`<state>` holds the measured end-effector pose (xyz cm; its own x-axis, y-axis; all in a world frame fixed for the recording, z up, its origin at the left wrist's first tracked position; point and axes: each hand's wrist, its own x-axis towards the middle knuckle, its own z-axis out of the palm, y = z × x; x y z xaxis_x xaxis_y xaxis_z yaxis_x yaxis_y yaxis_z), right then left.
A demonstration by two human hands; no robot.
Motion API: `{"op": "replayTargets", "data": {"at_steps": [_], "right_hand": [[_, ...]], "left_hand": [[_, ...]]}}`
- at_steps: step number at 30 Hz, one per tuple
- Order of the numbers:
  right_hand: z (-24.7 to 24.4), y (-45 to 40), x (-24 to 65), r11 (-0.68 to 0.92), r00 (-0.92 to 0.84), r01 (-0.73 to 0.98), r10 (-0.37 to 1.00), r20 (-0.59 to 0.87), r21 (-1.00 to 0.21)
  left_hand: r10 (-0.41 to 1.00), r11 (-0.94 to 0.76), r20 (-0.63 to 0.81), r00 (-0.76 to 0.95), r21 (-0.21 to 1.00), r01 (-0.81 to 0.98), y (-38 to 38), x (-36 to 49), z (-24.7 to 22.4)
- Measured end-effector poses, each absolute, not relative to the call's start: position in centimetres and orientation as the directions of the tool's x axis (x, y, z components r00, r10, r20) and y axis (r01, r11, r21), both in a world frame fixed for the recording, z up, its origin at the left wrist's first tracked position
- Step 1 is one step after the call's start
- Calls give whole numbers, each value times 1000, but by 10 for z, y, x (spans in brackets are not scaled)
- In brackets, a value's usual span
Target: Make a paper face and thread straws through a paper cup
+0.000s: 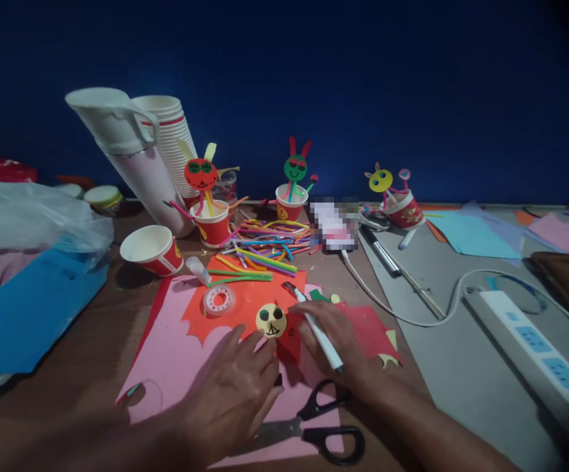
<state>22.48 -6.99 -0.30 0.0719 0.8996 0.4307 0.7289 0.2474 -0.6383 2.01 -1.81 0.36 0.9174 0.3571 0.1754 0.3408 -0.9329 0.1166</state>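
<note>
A round pale-yellow paper face (271,320) with dark eyes and a drawn mouth lies over orange paper (245,295). The fingertips of my left hand (238,387) hold its lower edge. Beside that hand's thumb shows a small black piece (278,379), too covered to name. My right hand (333,334) is closed around a white marker (322,337), slanting, with its fingertips by the face's right edge. Black-handled scissors (309,426) lie below, their blades partly behind my left hand. A tape roll (219,299) rests on the orange paper, above pink paper (166,354).
Behind stand paper-cup figures with red (200,174), green (295,168) and yellow (380,179) faces. Pipe cleaners (265,242), a paper cup (149,249), and a thermos (132,157) are farther back. A power strip (530,341) and white cable (412,323) lie right; a blue folder (33,308) left.
</note>
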Motion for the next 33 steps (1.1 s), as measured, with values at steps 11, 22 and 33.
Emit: {"op": "replayTargets", "data": {"at_steps": [11,22,33], "right_hand": [[0,-69,223,466,-370,857,853,369,-219],[-3,-65,229,416,-118,774,835,537,-477],[-4,-70,218,31,387,189,916,104,-981]], "left_hand": [[380,-914,112,918,194,355,-19,24,13],[374,-909,108,921,242,340,-16,25,16],[363,-926,177,915,180,333,-21,21,4]]}}
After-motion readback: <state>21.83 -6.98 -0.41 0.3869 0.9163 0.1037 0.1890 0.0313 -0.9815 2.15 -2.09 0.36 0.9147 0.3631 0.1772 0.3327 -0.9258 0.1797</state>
